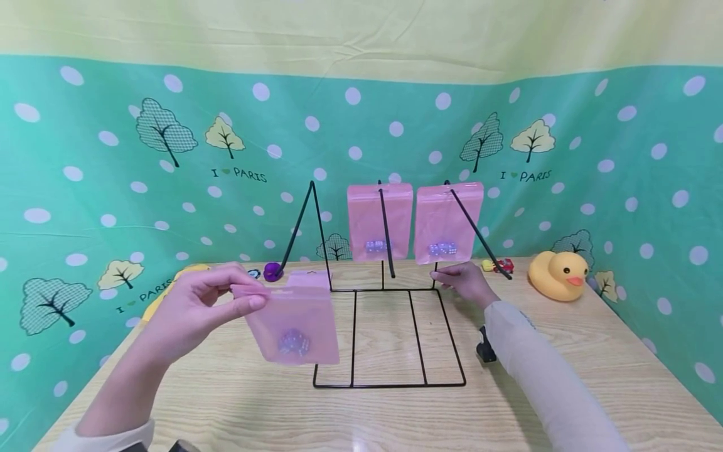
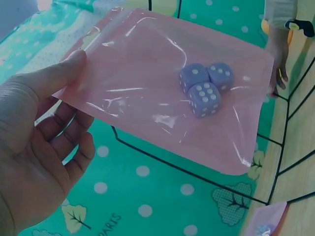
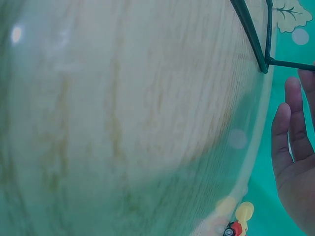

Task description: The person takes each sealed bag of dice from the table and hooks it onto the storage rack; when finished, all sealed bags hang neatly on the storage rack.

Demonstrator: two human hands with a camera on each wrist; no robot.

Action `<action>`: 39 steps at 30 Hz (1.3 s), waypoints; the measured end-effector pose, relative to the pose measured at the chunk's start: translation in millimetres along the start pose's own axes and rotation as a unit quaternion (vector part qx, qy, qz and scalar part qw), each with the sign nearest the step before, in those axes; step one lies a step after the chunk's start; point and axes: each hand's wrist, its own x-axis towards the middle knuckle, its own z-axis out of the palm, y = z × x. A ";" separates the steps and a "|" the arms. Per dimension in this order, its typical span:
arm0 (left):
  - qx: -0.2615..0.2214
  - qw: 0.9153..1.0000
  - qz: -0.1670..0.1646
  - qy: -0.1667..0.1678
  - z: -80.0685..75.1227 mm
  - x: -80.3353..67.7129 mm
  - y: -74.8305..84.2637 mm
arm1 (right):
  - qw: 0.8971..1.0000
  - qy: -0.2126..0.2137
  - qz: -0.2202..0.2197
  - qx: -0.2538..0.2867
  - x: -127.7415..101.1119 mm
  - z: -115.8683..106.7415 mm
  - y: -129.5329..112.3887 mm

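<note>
My left hand pinches the top edge of a pink zip bag between thumb and index finger. Three purple dice show through this bag in the left wrist view. A black wire display rack stands ahead, its left hook bare. Two more pink bags, a middle one and a right one, hang from the other hooks with dice at their bottoms. Low at the rack's back right, my right hand holds the upright wire with its fingertips.
Another pink bag lies partly hidden behind the held one. A yellow duck sits at the far right, near a small red toy car. At the back left is a purple toy. A patterned curtain encloses the table.
</note>
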 end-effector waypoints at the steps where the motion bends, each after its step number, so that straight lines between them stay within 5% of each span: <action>1: -0.008 1.000 0.008 0.002 0.5 0.4 1.6 | 1.000 0.000 -0.001 -0.002 0.0 0.0 0.2; 4: -0.015 1.000 0.016 0.008 1.4 1.5 6.8 | 1.000 0.000 0.000 -0.005 -0.1 -0.1 0.4; 10: 0.017 0.999 -0.024 0.019 2.0 2.4 14.4 | 1.000 -0.001 0.002 -0.004 0.1 -0.1 1.0; 22: 0.022 0.996 -0.077 0.050 5.9 7.1 8.9 | 1.000 0.003 -0.002 -0.011 0.8 0.9 3.4; 39: 0.027 0.992 -0.102 0.071 7.9 22.8 0.4 | 1.000 0.002 0.001 -0.006 0.4 1.4 1.4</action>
